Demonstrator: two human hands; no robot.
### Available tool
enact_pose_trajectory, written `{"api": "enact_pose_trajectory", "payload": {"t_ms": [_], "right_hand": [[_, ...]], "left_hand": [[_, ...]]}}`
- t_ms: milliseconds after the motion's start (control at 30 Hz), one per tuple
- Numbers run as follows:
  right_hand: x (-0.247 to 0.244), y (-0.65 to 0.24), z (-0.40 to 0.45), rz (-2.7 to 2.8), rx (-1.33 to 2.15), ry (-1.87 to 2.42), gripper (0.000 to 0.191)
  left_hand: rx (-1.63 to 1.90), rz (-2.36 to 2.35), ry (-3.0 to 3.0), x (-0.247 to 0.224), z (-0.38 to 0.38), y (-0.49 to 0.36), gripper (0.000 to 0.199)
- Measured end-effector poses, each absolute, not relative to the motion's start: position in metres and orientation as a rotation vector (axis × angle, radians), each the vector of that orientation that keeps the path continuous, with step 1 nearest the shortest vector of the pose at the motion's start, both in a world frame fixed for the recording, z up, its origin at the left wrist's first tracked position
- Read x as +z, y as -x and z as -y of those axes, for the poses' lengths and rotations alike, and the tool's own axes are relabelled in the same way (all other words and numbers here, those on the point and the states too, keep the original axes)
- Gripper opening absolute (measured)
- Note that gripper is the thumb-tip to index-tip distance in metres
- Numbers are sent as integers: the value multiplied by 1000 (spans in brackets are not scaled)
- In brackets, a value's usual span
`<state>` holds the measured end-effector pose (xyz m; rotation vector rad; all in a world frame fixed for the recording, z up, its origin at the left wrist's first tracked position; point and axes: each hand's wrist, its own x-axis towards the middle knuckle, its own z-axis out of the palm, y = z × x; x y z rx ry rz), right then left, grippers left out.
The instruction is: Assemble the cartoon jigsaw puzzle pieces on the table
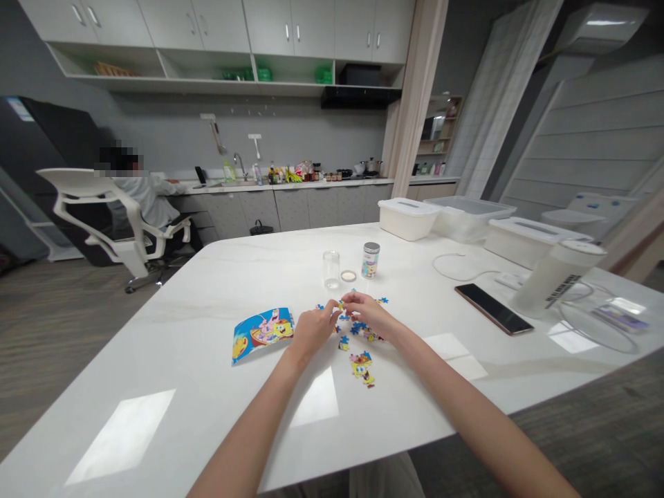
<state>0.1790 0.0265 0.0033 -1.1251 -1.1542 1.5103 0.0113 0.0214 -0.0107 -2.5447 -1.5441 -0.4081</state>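
Over a scatter of jigsaw puzzle pieces (357, 329) on the white table, both my hands come close together. My left hand (315, 328) has its thumb and forefinger closed at a small yellowish puzzle piece (341, 305). The fingers of my right hand (369, 312) are closed at the same piece from the other side. Nearer to me lies a joined patch of pieces (362, 369) with a yellow cartoon face. To the left stands a curved picture card (263, 334) showing cartoon figures on blue. Some loose pieces are hidden under my hands.
Beyond the pieces stand a clear jar (331, 270), a round lid (348, 276) and a printed can (370, 261). At right are a phone (492, 308), a whitish bottle (557, 280), cables and storage boxes (407, 218). A person (148, 197) sits in a white chair at far left.
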Motion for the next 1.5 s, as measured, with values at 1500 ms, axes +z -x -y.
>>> {"api": "enact_pose_trajectory", "payload": {"t_ms": [1500], "right_hand": [[3, -179, -26, 1154, 1531, 1148, 20]], "left_hand": [[-362, 1490, 2585, -7, -20, -10, 32]]}}
